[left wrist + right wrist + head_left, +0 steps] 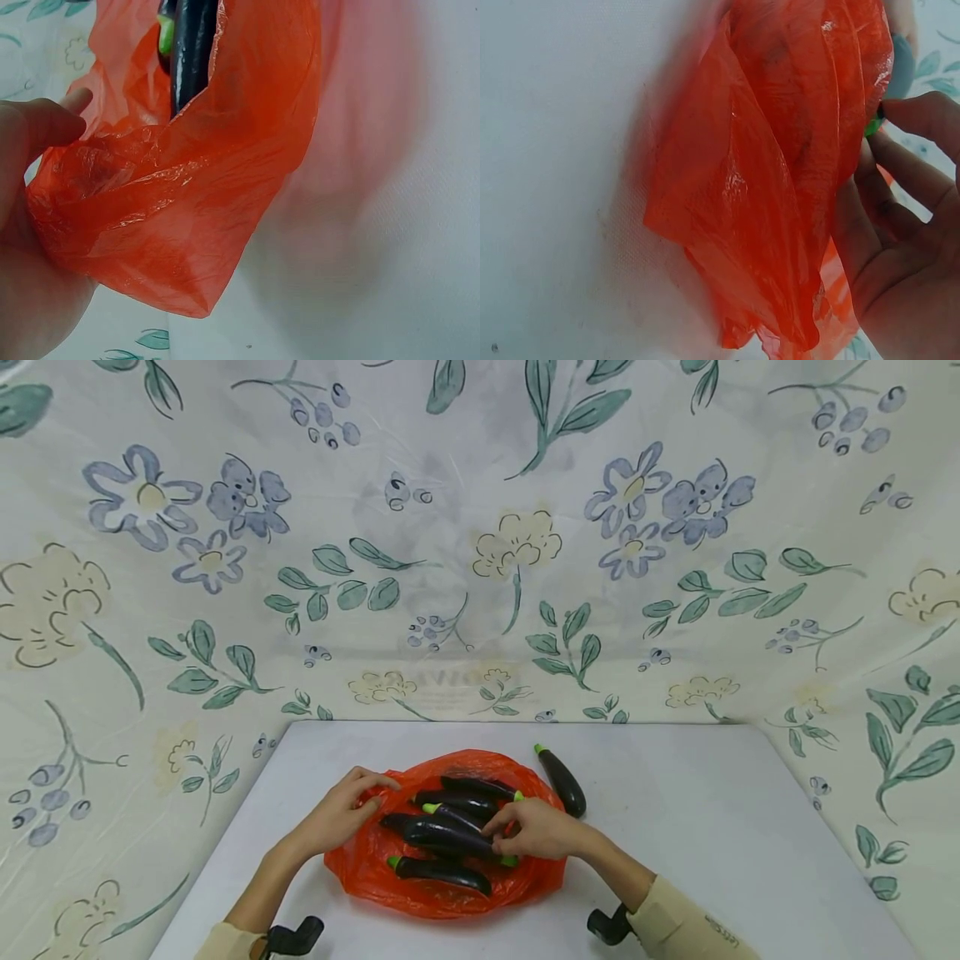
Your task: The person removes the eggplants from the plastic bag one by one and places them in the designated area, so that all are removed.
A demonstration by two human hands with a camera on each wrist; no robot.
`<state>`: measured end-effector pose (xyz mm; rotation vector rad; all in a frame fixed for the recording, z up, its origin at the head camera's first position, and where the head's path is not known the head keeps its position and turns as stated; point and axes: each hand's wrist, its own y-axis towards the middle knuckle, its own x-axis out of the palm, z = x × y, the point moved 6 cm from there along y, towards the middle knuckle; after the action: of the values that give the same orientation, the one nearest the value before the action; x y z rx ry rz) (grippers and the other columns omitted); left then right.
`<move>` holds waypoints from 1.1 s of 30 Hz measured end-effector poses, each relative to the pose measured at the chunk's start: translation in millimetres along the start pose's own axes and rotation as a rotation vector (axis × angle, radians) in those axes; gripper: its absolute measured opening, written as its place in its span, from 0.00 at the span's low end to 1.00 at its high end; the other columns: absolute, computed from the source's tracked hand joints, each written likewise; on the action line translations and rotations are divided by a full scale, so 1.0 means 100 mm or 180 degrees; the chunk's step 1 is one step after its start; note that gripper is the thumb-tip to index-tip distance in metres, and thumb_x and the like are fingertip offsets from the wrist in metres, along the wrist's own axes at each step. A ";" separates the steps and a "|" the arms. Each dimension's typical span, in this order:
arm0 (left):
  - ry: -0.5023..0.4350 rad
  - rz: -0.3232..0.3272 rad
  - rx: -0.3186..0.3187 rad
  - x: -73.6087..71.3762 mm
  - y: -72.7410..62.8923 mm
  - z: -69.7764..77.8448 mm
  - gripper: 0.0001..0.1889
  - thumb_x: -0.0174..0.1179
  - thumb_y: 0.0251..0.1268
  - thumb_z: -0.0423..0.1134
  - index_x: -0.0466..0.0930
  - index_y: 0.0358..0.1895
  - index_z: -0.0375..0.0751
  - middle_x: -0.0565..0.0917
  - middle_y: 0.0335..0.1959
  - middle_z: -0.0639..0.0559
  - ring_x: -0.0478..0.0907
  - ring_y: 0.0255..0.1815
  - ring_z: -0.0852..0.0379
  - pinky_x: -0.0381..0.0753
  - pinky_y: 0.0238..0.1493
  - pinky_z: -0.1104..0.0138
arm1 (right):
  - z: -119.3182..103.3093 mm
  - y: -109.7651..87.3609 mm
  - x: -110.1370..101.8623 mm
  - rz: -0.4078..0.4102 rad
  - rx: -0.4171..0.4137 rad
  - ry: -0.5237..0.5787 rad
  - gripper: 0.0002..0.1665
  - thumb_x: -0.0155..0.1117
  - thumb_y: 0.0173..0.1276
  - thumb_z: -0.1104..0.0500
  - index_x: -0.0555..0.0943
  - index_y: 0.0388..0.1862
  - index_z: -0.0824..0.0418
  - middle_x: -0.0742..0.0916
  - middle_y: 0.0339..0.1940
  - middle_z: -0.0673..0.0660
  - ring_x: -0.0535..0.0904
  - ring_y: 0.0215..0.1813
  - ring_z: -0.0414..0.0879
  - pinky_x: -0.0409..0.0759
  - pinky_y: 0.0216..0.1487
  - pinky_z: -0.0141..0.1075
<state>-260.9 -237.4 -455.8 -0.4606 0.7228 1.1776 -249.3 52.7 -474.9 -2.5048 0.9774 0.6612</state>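
Note:
Several dark purple eggplants with green stem ends lie on a spread red plastic bag [360,860]. At the bag's right side, my right hand [536,829] pinches the stem end of a large eggplant [438,835]; its green end [872,126] shows at the fingertips in the right wrist view. My left hand [341,814] touches the bag's left edge with loosely bent fingers, thumb and forefinger apart. In the left wrist view the red film lies against the left palm, and a dark eggplant [191,52] shows beyond the rim. Some fingers of that hand are hidden.
A single eggplant [562,781] lies on the white table [690,827], just right of the bag. Floral cloth [450,593] hangs behind the table and along its sides. Black wrist straps with camera mounts [296,937] sit at both forearms.

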 end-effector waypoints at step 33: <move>-0.0014 -0.0019 -0.0005 0.00 0.00 0.01 0.15 0.54 0.73 0.30 0.81 0.56 0.50 0.74 0.50 0.47 0.72 0.50 0.49 0.80 0.49 0.60 | 0.06 -0.13 -0.28 0.0239 -0.0009 0.0306 0.15 0.66 0.70 0.57 0.83 0.54 0.56 0.87 0.46 0.51 0.84 0.41 0.44 0.85 0.41 0.37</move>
<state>-260.9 -236.5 -455.0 -0.4611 0.7162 1.1734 -260.5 79.8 -462.5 -2.5334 1.1099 0.5689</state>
